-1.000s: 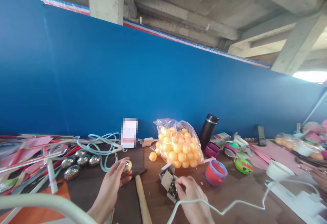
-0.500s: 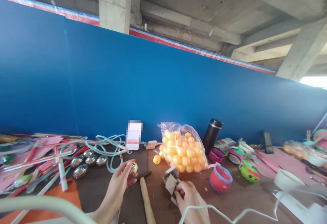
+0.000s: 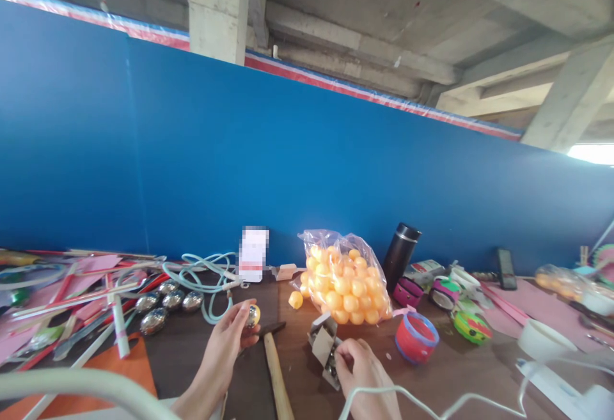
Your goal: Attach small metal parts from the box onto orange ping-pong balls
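My left hand pinches a small orange ball with a silver cap between thumb and fingertips, just above the brown table. My right hand is closed, its fingertips at the mouth of a small open cardboard box holding small dark metal pieces; what it pinches is hidden. A wooden-handled hammer lies between the hands. Behind them sits a clear bag of orange balls, with one loose orange ball beside it.
Silver domes, pale green cord and pink and white strips litter the left. A black flask, red and blue ring, tape rolls, green ball and white cable lie right. A blue wall backs the table.
The view has shifted slightly, so everything sits a little further right. My right hand's fingers have stayed working at the box mouth. The left hand still holds the ball.
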`<state>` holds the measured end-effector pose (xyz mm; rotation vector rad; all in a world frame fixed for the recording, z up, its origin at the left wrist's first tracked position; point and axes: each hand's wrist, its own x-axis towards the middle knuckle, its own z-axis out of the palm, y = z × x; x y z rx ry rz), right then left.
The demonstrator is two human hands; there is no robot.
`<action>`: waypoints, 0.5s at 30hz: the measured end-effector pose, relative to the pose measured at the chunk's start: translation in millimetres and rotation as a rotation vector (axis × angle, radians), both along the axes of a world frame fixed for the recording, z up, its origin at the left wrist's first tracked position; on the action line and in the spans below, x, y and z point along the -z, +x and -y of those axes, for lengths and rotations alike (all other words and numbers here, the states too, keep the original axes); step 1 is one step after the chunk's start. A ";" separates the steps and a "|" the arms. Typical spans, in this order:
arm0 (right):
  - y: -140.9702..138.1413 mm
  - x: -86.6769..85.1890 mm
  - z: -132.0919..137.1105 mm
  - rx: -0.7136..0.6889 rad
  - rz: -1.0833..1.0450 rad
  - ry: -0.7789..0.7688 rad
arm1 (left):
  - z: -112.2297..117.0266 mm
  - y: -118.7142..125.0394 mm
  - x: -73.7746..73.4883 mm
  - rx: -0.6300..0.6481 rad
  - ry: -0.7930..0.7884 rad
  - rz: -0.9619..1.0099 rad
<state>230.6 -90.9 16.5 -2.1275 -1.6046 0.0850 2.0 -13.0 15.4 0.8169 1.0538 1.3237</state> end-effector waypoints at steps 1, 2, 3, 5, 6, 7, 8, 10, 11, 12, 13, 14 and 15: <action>1.2 -1.7 0.3 -0.011 -0.027 0.014 | 0.2 -0.1 -0.9 0.001 0.001 -0.002; 2.3 -3.1 0.5 -0.017 -0.051 0.031 | 0.4 -0.2 -1.6 0.005 0.001 -0.001; 3.5 -4.2 0.5 -0.020 -0.074 0.048 | 0.6 -0.3 -2.1 0.008 -0.002 -0.001; 5.4 -6.2 0.6 -0.014 -0.110 0.075 | 0.7 -0.7 -2.4 0.011 -0.011 -0.004; 6.0 -7.4 0.9 -0.019 -0.123 0.082 | 0.6 -0.8 -2.2 0.014 -0.014 -0.006; 6.3 -8.7 1.4 -0.029 -0.135 0.086 | 0.4 -0.8 -1.9 0.015 -0.015 -0.005; 6.4 -10.2 2.2 -0.036 -0.143 0.088 | 0.1 -0.8 -1.5 0.014 -0.017 -0.001; 5.5 -13.0 4.1 -0.043 -0.141 0.082 | -0.6 -0.5 -1.0 0.010 -0.023 0.008; 4.6 -14.0 5.1 -0.046 -0.136 0.073 | -0.8 -0.3 -1.0 0.008 -0.028 0.011; 3.4 -14.5 6.0 -0.048 -0.127 0.059 | -0.9 -0.1 -1.1 0.006 -0.031 0.012; 2.0 -14.5 6.8 -0.052 -0.116 0.042 | -0.9 0.1 -1.5 0.005 -0.034 0.013; 0.3 -14.0 7.5 -0.050 -0.104 0.023 | -0.7 0.3 -1.9 0.004 -0.033 0.013; -1.5 -13.3 8.1 -0.048 -0.093 0.003 | -0.4 0.3 -2.5 0.005 -0.031 0.013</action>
